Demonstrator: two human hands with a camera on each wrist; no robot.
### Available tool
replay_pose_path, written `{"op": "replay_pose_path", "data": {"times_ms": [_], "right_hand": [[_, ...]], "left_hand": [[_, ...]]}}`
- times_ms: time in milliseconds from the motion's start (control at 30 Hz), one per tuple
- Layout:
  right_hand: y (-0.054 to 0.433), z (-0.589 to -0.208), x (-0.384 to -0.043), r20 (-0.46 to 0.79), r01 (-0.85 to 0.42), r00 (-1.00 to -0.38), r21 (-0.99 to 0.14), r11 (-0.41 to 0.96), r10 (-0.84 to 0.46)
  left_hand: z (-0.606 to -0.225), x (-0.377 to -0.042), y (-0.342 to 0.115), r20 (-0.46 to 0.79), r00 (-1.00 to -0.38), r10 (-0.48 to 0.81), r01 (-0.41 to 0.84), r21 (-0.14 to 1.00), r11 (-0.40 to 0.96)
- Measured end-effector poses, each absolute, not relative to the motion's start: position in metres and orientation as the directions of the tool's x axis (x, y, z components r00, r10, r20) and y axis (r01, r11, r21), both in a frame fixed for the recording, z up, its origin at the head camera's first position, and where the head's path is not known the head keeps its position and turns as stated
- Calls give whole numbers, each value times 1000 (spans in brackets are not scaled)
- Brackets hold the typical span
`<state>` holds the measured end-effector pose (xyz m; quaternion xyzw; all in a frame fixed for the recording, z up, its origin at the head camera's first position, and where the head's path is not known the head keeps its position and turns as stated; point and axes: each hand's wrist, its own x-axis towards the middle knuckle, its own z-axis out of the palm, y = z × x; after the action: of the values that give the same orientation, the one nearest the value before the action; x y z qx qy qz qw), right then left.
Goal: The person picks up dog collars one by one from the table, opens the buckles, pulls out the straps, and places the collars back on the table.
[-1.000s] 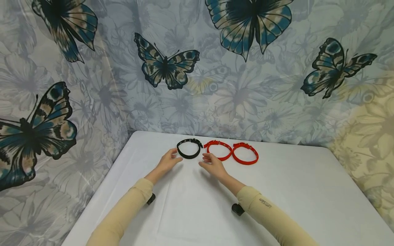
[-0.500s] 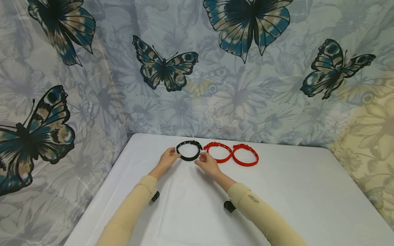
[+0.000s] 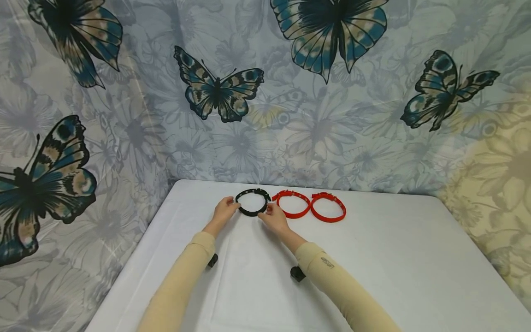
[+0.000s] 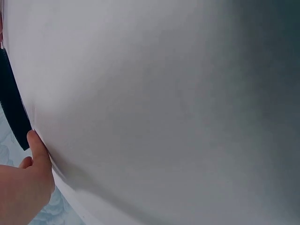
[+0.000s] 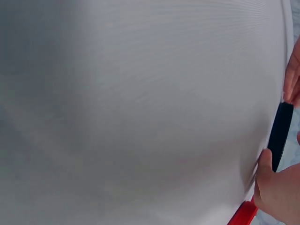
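A black buckle collar (image 3: pixel 250 213) with metal studs stands on its edge as a ring near the back of the white table. At its left side my left hand (image 3: pixel 224 212) has thumb and fingers around the band. My right hand (image 3: pixel 275 220) pinches the front right part, its thumb in front. In the left wrist view the left thumb tip meets the end of the visible dark band (image 4: pixel 13 103). The right wrist view has the same band (image 5: pixel 281 131) running between both hands. Beside the right hand stands a red collar (image 3: pixel 295 215).
Touching the first red collar on its right is a second red collar (image 3: pixel 330 220). The table (image 3: pixel 373 276) ends at the back against a butterfly-print cloth (image 3: pixel 323 152). Small black cameras (image 3: pixel 297 274) hang under both wrists.
Both hands have closed in on the black collar from either side, the right one moving left, and their fingers now meet the band. The collars stay in place; the head view has shifted slightly.
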<state>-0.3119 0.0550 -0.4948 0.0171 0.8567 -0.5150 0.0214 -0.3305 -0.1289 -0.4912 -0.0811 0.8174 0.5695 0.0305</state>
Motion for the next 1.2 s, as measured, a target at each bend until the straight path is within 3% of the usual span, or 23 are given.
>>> {"op": "replay_pose_path", "data": {"times_ms": [667,1200], "right_hand": [[46,-497,-312,-71,91,-996,-892,443,61],[45,-493,-309,-80,104,-994,-906,411,77]], "left_hand": [[-496,-330,-121,-158,-977,-142,-196,929,313],[-493,-320,-116,-183,-944,-274,-210,975,73]]}}
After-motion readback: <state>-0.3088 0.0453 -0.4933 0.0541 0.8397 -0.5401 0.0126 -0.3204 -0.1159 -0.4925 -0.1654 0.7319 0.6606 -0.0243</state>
